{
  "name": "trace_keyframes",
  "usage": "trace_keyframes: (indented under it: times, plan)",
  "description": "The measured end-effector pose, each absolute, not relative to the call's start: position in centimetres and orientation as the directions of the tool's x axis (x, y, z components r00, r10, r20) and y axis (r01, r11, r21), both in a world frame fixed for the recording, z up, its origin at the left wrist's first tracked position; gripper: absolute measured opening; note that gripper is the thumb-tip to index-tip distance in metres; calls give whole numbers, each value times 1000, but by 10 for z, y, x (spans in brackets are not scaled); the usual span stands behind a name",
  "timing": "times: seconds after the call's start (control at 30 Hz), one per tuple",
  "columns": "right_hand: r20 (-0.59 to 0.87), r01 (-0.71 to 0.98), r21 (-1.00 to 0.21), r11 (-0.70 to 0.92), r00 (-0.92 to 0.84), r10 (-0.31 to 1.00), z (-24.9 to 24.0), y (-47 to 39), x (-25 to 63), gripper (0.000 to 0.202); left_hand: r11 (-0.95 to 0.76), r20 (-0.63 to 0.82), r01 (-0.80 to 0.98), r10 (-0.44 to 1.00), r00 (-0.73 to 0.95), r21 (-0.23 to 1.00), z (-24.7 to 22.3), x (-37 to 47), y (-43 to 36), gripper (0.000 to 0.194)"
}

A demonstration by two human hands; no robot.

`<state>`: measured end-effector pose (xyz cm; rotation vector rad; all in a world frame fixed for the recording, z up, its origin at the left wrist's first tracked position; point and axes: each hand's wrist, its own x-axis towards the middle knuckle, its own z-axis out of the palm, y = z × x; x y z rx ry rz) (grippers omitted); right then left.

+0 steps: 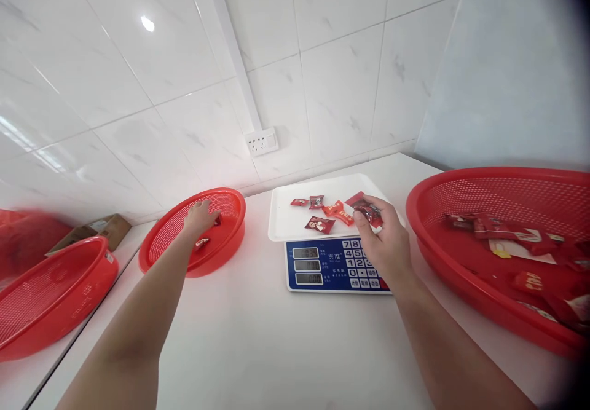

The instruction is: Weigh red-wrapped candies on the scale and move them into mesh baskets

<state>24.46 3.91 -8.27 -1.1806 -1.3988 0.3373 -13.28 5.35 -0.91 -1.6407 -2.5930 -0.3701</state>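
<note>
My left hand (199, 216) reaches into the middle red basket (237, 238), fingers bent down around a small red wrapped candy (218, 220) at their tips. A second wrapped candy (201, 243) lies on that basket's bottom. My right hand (382, 228) is closed on several dark red wrapped candies (369, 212), above the right part of the white tray (286, 219) of a digital scale (338, 265). On the tray lie more wrapped candies, among them a dark red one (319, 225) and an orange-red one (343, 212). My arm and hand cover part of the keypad.
A large red basket (428, 262) with many red packets stands at the right. Another red basket (87, 287) is at the left, beside a cardboard box (113, 228). Behind the white table (258, 348) rises a tiled wall with a socket (262, 142).
</note>
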Motion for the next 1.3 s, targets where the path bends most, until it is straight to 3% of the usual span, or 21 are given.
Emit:
trace_keyframes:
  times: [0.17,0.3,0.4,0.57,0.83,1.03,1.17,1.3]
  plan:
    - [572,438,-783,441,231,787,-85,39,242,38,72,215,975,969,-118,212,-23,-64,80,40]
    - [570,434,-785,441,232,788,-85,40,242,38,-231,142,946,969,203,227,-37,7,102,43]
    - [564,417,-795,441,239,790,-84,41,244,40,-358,105,903,934,342,237,-42,43,112,47]
    - [550,408,-803,434,231,802,-84,42,244,41,-457,87,862,889,449,221,-45,59,123,37]
    - [549,401,-805,436,225,805,-84,40,244,40,-356,215,913,925,313,198,-43,24,117,38]
    - [554,402,-805,435,249,794,-84,40,245,40,-58,333,975,943,-17,213,-7,-62,95,39]
    - [558,402,-803,440,248,792,-82,39,243,38,167,280,962,934,-224,215,5,-115,73,36]
    - [543,403,-811,425,244,804,-82,38,242,37,168,238,962,946,-219,216,0,-110,63,41]
